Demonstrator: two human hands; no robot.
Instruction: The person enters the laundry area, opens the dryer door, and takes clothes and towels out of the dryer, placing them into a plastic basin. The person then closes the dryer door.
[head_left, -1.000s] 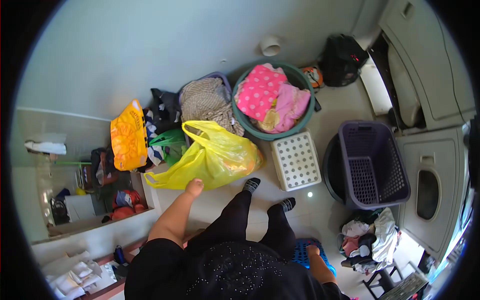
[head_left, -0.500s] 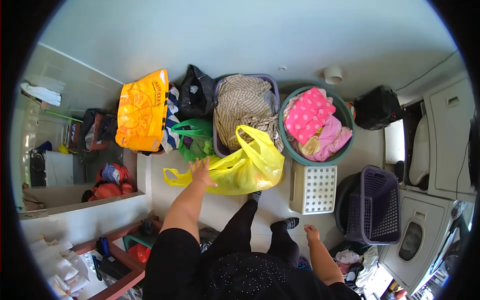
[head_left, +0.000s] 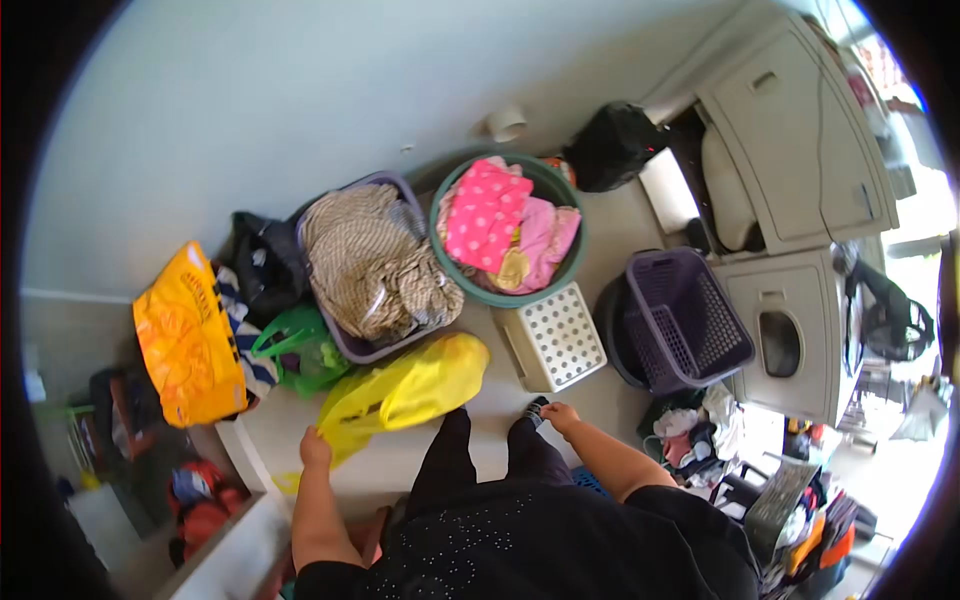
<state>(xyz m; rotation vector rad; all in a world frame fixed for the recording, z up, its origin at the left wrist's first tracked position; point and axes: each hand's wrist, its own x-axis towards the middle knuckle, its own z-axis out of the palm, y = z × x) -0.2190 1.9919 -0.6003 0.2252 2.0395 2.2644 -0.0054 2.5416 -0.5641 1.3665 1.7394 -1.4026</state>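
Note:
My left hand (head_left: 316,447) is closed on the handle end of a yellow plastic bag (head_left: 415,385), which slants up and right from it across the floor. Just beyond the bag stands a purple basket (head_left: 402,188) heaped with brown-and-cream patterned cloth (head_left: 365,255). A green plastic bag (head_left: 303,352) touches that basket's left side. My right hand (head_left: 562,415) hangs closed near my socked foot, with no object showing in it. Ahead of it is an upturned cream basket with round holes (head_left: 562,338).
A green tub (head_left: 577,255) holds pink clothes. To the right, an empty purple laundry basket (head_left: 690,320) stands before a white front-loading machine (head_left: 785,340). An orange bag (head_left: 190,345) and a black bag (head_left: 265,265) line the wall at left. Clothes (head_left: 690,430) are piled at lower right.
My view has turned to the right. The left hand, spread over the yellow bag before, has now closed on its end and come nearer my body, drawing the bag out. The right hand stays closed.

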